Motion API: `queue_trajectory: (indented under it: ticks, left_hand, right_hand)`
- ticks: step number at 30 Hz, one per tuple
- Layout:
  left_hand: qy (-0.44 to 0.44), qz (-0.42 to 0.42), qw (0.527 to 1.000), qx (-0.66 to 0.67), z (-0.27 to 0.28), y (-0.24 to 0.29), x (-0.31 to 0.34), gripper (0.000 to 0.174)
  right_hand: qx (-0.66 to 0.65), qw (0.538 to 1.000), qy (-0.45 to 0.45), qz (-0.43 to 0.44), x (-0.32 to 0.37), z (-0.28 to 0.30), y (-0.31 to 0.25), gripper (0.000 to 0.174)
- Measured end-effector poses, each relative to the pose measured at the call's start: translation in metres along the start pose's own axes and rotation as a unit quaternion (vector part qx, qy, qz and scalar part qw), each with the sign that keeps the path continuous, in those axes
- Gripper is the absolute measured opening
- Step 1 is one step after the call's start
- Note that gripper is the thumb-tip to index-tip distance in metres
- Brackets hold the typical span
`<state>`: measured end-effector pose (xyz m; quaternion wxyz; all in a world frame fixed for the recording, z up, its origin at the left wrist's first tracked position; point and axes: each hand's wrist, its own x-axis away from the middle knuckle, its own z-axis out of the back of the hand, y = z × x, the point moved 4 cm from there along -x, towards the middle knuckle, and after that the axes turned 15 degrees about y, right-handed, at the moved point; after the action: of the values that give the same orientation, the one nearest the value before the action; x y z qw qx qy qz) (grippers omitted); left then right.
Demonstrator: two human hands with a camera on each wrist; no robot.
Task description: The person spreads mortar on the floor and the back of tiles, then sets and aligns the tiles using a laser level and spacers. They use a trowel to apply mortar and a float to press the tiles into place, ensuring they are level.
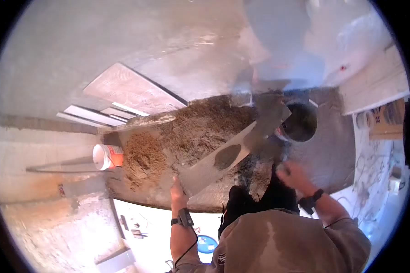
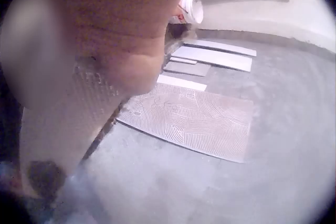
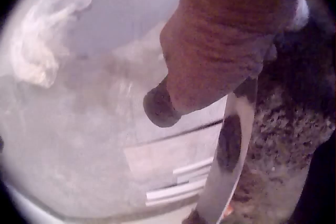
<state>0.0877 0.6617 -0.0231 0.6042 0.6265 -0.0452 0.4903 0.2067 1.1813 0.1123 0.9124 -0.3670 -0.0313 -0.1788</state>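
Observation:
My left hand (image 1: 179, 195) grips the near left end of a long plank-shaped tile (image 1: 205, 175), which slants up to the right. Dark mortar (image 1: 228, 157) lies in a patch on its upper face, and more grey mix covers its far end. In the left wrist view, the tile's face beside the hand looks finely ridged. My right hand (image 1: 295, 176) holds a trowel by its handle (image 3: 160, 106); only the rounded handle end shows clearly, and the blade is hidden. A bucket (image 1: 300, 122) of dark grey mix stands just beyond the right hand.
Below the tile lies rough brown sand and mortar (image 1: 191, 136). An orange-and-white bucket (image 1: 107, 157) lies tipped at the left. Along the far side rest a comb-ridged tile (image 1: 130, 91) and several narrow tile strips (image 1: 89, 113). A blue lid (image 1: 207, 244) is near my left elbow.

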Motion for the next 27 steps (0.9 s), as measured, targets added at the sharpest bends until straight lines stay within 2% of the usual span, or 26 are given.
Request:
queue_trajectory:
  ticks: [1, 3, 5, 6, 8, 11, 14, 16, 18, 22, 25, 26, 27]
  left_hand:
    - [-0.061, -0.05, 0.996, -0.042, 0.01, -0.022, -0.034, 0.053]
    - [-0.09, -0.037, 0.995, -0.01, 0.007, -0.03, -0.03, 0.047]
    - [-0.037, 0.098, 0.987, 0.124, -0.023, 0.006, 0.034, 0.036]
    - [-0.025, 0.112, 0.986, 0.124, -0.026, 0.012, 0.041, 0.037]
    - [-0.02, 0.075, 0.996, 0.048, -0.017, 0.004, 0.032, 0.038]
    - [-0.009, 0.041, 0.999, -0.01, -0.012, -0.006, 0.021, 0.041]
    - [-0.003, 0.059, 0.998, -0.005, -0.014, -0.012, 0.013, 0.044]
    - [-0.01, 0.039, 0.999, -0.019, -0.013, -0.013, 0.011, 0.047]
    - [-0.016, 0.018, 0.999, -0.029, -0.011, -0.013, 0.008, 0.049]
    - [-0.025, -0.006, 1.0, 0.008, -0.022, -0.007, 0.024, 0.053]
    - [-0.02, 0.026, 0.999, -0.007, -0.022, 0.006, 0.047, 0.051]
    - [-0.02, 0.031, 0.999, -0.02, -0.019, 0.006, 0.042, 0.051]
    - [-0.02, 0.036, 0.999, -0.032, -0.015, 0.005, 0.038, 0.052]
  right_hand:
    - [0.01, 0.997, 0.004, 0.075, 0.008, -0.009, -0.043, 0.034]
    - [0.012, 0.971, 0.036, 0.237, 0.019, -0.064, -0.071, 0.036]
    - [0.119, 0.96, -0.066, 0.247, 0.014, -0.095, -0.115, 0.041]
    - [0.131, 0.954, -0.063, 0.262, 0.013, -0.107, -0.12, 0.043]
    - [0.148, 0.945, -0.059, 0.287, 0.015, -0.124, -0.129, 0.046]
    - [0.039, 0.966, -0.069, 0.246, 0.026, -0.098, -0.135, 0.046]
    - [0.04, 0.974, -0.153, 0.164, 0.026, -0.104, -0.135, 0.048]
    - [0.039, 0.974, -0.173, 0.137, 0.021, -0.12, -0.134, 0.05]
    - [0.036, 0.974, -0.199, 0.104, 0.012, -0.113, -0.131, 0.057]
    - [0.053, 0.988, -0.147, -0.008, -0.013, -0.115, -0.047, 0.06]
    - [0.098, 0.99, -0.076, -0.071, -0.025, -0.09, -0.011, 0.059]
    - [0.13, 0.99, -0.042, 0.027, -0.027, -0.084, -0.007, 0.057]
    - [0.055, 0.994, -0.078, -0.06, -0.03, -0.089, 0.015, 0.055]
